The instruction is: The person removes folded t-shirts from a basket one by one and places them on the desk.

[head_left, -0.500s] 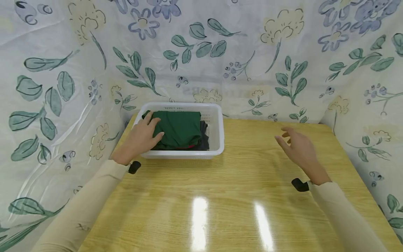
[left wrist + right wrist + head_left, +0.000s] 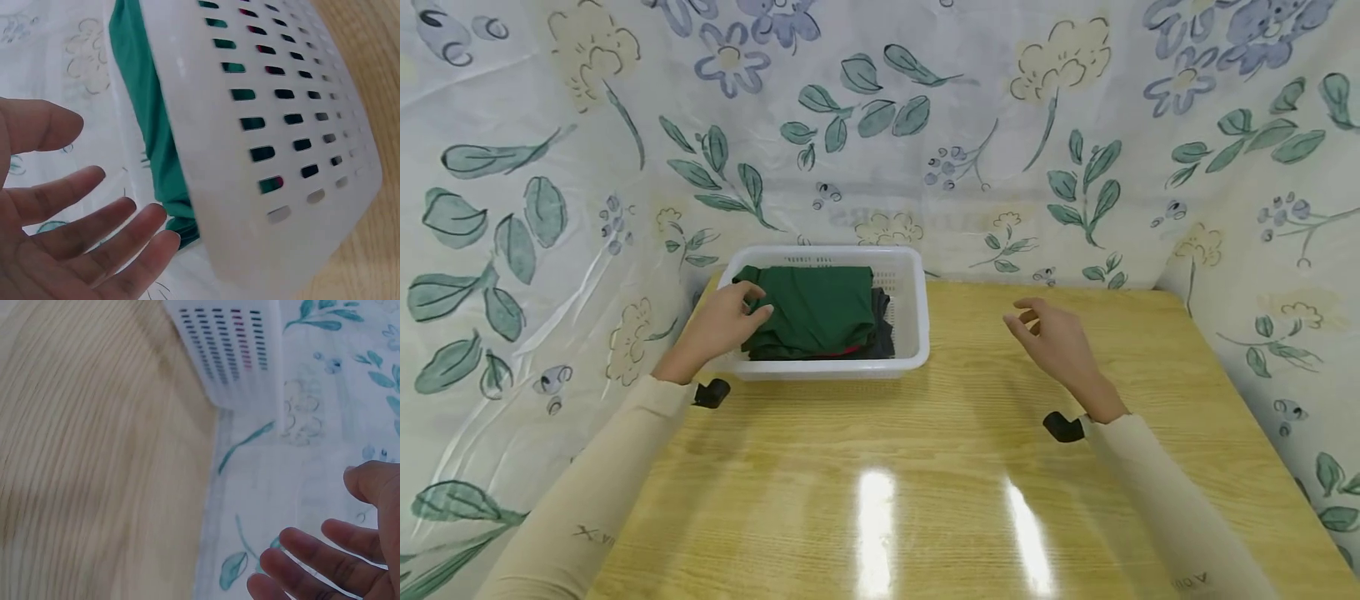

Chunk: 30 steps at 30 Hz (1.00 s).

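Note:
A white plastic basket (image 2: pixel 916 333) with slotted walls stands at the back left of the table. Folded dark green cloth (image 2: pixel 812 304) lies on top inside it, with black cloth (image 2: pixel 883 329) and a bit of red showing beneath. My left hand (image 2: pixel 711 327) hovers at the basket's left end, above the rim, fingers relaxed and holding nothing. In the left wrist view its spread fingers (image 2: pixel 119 228) lie beside the green cloth's edge. To the right of the basket, my right hand (image 2: pixel 1056 342) is held over the table with loosely bent fingers and nothing in them.
The wooden table (image 2: pixel 820 467) extends in front of the basket and to its right. Floral sheeting (image 2: pixel 970 125) hangs behind the table and along both sides, close to the basket's back and left.
My left hand has drawn back a little to the left, off the green cloth. My right hand has moved left, nearer the basket. The view has shifted slightly.

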Motion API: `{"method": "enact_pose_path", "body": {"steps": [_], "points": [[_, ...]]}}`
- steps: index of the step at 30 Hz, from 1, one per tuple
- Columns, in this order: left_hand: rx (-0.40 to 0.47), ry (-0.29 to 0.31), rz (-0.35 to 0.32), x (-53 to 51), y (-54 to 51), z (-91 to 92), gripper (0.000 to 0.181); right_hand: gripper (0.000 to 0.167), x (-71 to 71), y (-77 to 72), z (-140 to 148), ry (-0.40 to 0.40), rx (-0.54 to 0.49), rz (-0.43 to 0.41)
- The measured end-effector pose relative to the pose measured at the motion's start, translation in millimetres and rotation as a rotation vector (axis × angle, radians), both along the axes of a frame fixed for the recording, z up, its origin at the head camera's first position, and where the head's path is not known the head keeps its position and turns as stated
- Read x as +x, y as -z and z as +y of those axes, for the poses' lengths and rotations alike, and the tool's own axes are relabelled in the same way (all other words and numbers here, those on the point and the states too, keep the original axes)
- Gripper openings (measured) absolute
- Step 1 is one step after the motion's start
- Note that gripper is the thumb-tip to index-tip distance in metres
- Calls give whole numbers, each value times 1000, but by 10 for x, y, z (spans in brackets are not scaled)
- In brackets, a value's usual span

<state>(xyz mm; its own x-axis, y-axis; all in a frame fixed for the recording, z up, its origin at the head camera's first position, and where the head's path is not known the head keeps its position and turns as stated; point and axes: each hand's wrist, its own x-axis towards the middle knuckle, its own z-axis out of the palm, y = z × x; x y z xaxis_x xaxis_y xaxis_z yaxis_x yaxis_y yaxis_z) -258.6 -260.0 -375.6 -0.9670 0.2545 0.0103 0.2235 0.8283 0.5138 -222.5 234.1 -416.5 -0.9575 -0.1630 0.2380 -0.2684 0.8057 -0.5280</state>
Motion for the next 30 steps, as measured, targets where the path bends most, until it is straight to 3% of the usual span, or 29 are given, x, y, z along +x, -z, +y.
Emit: {"method": "enact_pose_path", "body": {"steps": [6,13,19,23,30], "points": [[38,-65,-68,-32,-59,-40,48,48,-86,-58,-271,-48,-80,-27],[104,-111,-127,-82,-139,-52,53,46,-189,-149,-617,-91,-106,-37],[107,-152,-209,-127,-148,-106,59,43,-259,-166,-889,-123,-127,-62],[84,-157,-255,-162,-147,-132,62,45,-287,-206,-1064,-150,-150,-82],[96,-142,-278,-190,-154,-121,58,41,-362,-234,-1351,-205,-182,-73]]}}
